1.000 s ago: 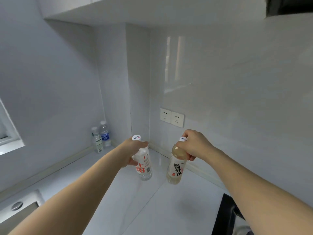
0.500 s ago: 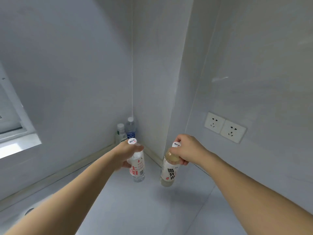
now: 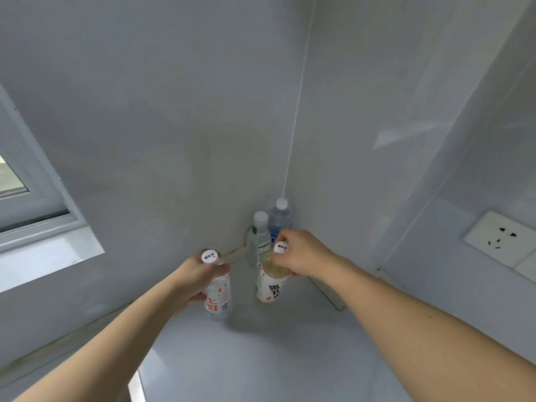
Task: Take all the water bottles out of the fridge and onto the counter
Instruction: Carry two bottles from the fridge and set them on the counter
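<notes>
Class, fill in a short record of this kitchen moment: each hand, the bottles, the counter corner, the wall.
left hand: grips the red-print bottle near its neck
right hand: grips the black-print bottle near its cap
corner: two more bottles, green-label bottle and blue-label bottle, upright
counter: pale, under both held bottles
wall: socket on the right

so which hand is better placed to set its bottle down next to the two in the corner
Right. The right hand holds the yellowish bottle just in front of the two corner bottles; the left hand and its clear bottle hang farther back.
</notes>
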The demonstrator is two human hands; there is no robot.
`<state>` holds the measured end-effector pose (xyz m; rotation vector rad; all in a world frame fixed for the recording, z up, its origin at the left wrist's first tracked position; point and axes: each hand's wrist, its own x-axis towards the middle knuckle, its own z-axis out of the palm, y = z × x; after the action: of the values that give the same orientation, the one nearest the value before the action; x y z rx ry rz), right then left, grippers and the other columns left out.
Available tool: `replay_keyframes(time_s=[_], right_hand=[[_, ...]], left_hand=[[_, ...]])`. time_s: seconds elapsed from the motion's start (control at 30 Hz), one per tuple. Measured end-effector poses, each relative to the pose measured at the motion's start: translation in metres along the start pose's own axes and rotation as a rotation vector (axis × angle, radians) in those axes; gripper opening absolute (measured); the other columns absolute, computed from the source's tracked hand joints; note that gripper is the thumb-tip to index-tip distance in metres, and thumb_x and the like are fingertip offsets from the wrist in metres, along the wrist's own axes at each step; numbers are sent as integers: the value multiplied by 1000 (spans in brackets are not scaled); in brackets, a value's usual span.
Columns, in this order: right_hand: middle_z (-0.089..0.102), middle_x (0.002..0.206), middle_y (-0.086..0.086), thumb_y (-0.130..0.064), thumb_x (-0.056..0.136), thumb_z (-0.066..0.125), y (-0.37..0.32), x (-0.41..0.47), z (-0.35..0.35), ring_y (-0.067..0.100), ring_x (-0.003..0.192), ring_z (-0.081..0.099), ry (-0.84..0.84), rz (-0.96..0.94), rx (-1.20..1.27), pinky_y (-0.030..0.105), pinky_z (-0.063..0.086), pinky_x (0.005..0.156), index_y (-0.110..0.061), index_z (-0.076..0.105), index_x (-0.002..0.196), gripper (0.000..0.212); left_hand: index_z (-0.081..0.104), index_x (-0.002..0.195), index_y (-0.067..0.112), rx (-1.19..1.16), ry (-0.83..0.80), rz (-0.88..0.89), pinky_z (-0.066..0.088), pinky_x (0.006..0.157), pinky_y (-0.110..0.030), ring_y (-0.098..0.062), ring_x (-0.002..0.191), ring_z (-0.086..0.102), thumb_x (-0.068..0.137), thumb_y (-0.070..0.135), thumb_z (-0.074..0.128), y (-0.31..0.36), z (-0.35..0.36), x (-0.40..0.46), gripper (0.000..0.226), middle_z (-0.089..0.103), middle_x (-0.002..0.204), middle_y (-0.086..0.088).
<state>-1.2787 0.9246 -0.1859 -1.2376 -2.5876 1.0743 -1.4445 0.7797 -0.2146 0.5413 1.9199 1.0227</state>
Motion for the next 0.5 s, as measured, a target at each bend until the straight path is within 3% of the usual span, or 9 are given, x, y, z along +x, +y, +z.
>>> replay_keyframes(time_s=[0.23,0.37,0.5], right_hand=[[64,94,2,-31,80,62,-12,74,36,22,84,64,-38,-51,-101,39,56,75,-18,56,95,21],[58,102,7,-27,85,60,-19,106,48,26,90,57,-18,-64,-178,32,46,67,-13,54,102,22],[60,106,9,-23,89,57,-34,131,55,26,91,55,35,-92,-233,28,37,68,-11,55,107,23]], left_hand=[[56,102,27,-31,-18,-47,50,72,-30,-14,91,60,91,21,64,-11,-18,37,14,64,102,0],[56,108,30,-69,-34,-69,52,80,-33,-14,95,61,90,21,65,-13,-24,53,22,64,107,0],[54,117,28,-89,-44,-72,49,69,-28,-11,93,60,91,21,65,-15,-28,66,30,63,108,2]])
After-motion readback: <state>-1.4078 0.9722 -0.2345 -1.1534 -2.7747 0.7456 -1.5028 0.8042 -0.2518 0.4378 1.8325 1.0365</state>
